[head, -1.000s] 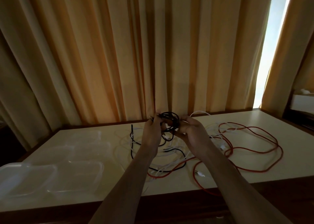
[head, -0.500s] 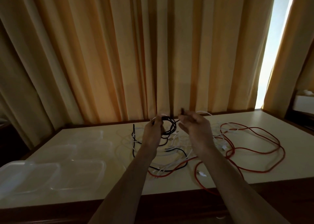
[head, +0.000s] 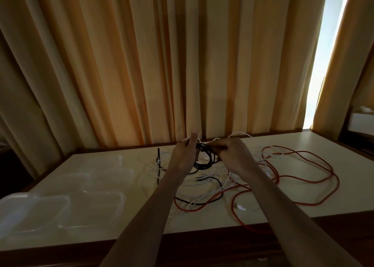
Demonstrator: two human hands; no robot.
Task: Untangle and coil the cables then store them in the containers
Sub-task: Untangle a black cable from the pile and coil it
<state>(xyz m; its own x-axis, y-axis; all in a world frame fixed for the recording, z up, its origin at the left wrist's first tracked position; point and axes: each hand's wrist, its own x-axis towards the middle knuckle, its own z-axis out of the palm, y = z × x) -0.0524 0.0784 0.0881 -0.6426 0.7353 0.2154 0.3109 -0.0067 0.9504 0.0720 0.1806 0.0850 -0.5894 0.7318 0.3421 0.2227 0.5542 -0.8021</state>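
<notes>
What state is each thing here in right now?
Black cable: partly coiled, held up by both hands.
Red cable: loose on the table.
White cables: tangled, loose.
Containers: open, empty.
Left hand: grips coil.
Right hand: pinches black cable.
Curtains: nearly drawn.

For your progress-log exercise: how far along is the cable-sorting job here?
Done: nothing stored; the clear containers hold no cables. In hand: the left hand and right hand hold a partly wound black cable. Left: the red cable and white cables lie tangled on the table.
</notes>
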